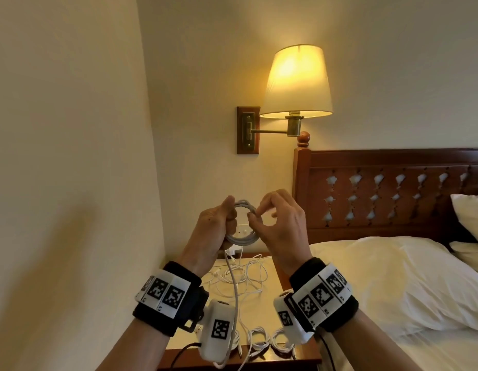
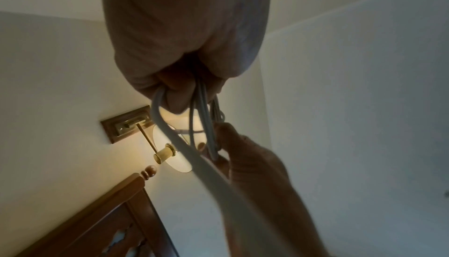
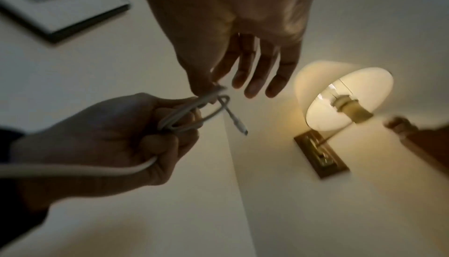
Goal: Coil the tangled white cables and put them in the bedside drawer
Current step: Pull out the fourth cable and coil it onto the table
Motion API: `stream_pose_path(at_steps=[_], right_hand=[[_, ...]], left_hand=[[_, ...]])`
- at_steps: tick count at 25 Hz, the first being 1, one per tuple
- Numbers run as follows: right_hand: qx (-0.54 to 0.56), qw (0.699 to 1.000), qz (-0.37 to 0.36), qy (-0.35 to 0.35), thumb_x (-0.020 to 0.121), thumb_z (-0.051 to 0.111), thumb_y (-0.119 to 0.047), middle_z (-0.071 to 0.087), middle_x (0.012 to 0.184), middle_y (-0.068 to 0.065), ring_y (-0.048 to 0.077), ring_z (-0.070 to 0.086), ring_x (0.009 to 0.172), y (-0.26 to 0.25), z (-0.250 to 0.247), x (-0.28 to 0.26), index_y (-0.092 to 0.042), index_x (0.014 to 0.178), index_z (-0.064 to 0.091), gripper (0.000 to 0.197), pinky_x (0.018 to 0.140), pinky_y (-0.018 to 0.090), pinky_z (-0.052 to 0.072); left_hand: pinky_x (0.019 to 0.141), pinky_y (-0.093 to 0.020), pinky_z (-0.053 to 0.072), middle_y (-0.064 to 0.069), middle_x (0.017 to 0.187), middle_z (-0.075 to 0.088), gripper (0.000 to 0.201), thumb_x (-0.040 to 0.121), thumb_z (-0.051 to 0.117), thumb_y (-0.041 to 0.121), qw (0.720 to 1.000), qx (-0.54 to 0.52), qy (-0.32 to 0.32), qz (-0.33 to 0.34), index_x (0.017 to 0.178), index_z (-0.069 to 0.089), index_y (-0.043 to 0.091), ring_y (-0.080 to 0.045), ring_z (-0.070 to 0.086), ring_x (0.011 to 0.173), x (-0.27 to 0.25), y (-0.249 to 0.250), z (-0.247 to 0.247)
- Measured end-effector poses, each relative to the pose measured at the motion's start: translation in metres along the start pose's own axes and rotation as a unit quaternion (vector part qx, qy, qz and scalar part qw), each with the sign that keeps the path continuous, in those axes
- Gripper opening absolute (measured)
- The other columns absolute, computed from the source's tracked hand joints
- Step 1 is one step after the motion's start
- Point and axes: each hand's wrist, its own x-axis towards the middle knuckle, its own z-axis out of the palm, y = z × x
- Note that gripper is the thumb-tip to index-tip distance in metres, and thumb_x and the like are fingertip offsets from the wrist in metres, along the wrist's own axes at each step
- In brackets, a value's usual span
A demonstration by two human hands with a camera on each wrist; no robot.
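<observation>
Mid-frame, left hand (image 1: pixel 213 228) grips the round white cable coil (image 1: pixel 242 223) – right hand (image 1: pixel 279 220) pinching its connector end – best tucked snugly through.

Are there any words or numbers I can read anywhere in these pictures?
No readable words or numbers.
Left wristband: black-and-white square code patterns; the tiny marks under them are too small to read.
Right wristband: the same.
Wrist camera: a code pattern only.
Framed picture: too blurred.
</observation>
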Motion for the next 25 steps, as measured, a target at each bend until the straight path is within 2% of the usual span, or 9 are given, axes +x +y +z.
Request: stream_pose_path(at_steps=[2,4,7,10,14,16,20,23,25], right_hand=[[0.131,0.987,0.070,-0.056,0.087,0.066,-0.012,0.068,0.094,-0.004,0.006,0.064,0.089,-0.002,0.000,0.004,-0.019,0.088,0.050,0.018,0.081,0.031,0.055],[0.208,0.964,0.108,-0.124,0.093,0.060,-0.014,0.073,0.086,0.004,0.012,0.070,0.083,-0.007,-0.004,0.008,-0.017,0.096,0.048,0.013,0.081,0.032,0.057],[0.219,0.943,0.096,-0.232,0.093,0.061,-0.012,0.073,0.093,0.009,0.017,0.070,0.088,-0.007,-0.020,0.016,-0.013,0.110,0.047,0.022,0.086,0.032,0.056],[0.203,0.923,0.080,-0.318,0.087,0.063,0.003,0.072,0.101,0.009,0.016,0.070,0.095,-0.002,-0.033,0.021,-0.015,0.118,0.046,0.039,0.090,0.031,0.055],[0.120,0.957,0.079,-0.250,0.086,0.061,0.011,0.075,0.089,0.004,0.010,0.071,0.080,0.006,-0.027,0.009,-0.012,0.110,0.047,0.036,0.079,0.025,0.058],[0.114,0.958,0.104,-0.242,0.085,0.059,0.014,0.075,0.088,0.004,0.010,0.071,0.077,0.010,-0.026,0.002,-0.010,0.109,0.048,0.036,0.075,0.022,0.057],[0.200,0.913,0.200,-0.293,0.085,0.051,0.013,0.068,0.087,0.005,0.014,0.066,0.075,0.014,-0.027,0.003,-0.012,0.114,0.058,0.038,0.073,0.028,0.056],[0.317,0.869,0.280,-0.258,0.090,0.048,-0.017,0.052,0.077,0.004,0.014,0.048,0.068,0.008,-0.016,-0.001,-0.009,0.094,0.064,0.018,0.065,0.027,0.044],[0.353,0.861,0.302,-0.209,0.103,0.038,-0.030,0.050,0.076,0.003,0.013,0.042,0.065,0.003,-0.007,-0.006,-0.012,0.088,0.062,0.034,0.063,0.027,0.036]], left_hand=[[0.043,-0.022,0.024,0.008,0.051,0.029,0.045,0.100,0.042,0.044,1.000,0.019,-0.007,0.011,0.059,0.043,0.024,-0.009,0.023,0.045,-0.001,0.007,0.002],[0.045,-0.022,0.026,0.008,0.051,0.031,0.044,0.100,0.042,0.046,0.998,0.053,0.011,0.029,0.061,0.045,0.023,-0.008,0.026,0.046,0.001,0.013,0.001],[0.046,-0.023,0.026,0.008,0.051,0.032,0.042,0.098,0.043,0.047,0.996,0.069,0.036,0.033,0.065,0.049,0.022,-0.008,0.027,0.046,0.007,0.016,-0.007],[0.044,-0.022,0.024,0.009,0.049,0.032,0.041,0.098,0.045,0.046,0.997,0.057,0.046,0.014,0.066,0.052,0.022,-0.008,0.026,0.045,0.007,0.012,-0.011],[0.047,-0.025,0.022,0.009,0.050,0.030,0.043,0.098,0.049,0.043,0.999,0.022,0.046,0.000,0.060,0.051,0.024,-0.009,0.023,0.046,0.008,0.007,-0.012],[0.049,-0.027,0.022,0.008,0.050,0.030,0.044,0.097,0.051,0.042,0.998,0.025,0.059,0.000,0.057,0.051,0.024,-0.010,0.023,0.047,0.010,0.004,-0.011],[0.050,-0.024,0.025,0.010,0.049,0.032,0.047,0.098,0.047,0.044,0.991,0.096,0.079,0.042,0.058,0.050,0.019,-0.008,0.026,0.046,0.012,-0.008,0.001],[0.050,-0.024,0.026,0.004,0.054,0.032,0.045,0.099,0.041,0.047,0.989,0.120,0.053,0.068,0.070,0.050,0.014,-0.008,0.026,0.047,0.013,-0.013,0.005],[0.048,-0.021,0.026,0.003,0.056,0.034,0.044,0.099,0.040,0.047,0.989,0.118,0.042,0.073,0.071,0.051,0.015,-0.007,0.027,0.046,0.013,-0.014,0.003]])
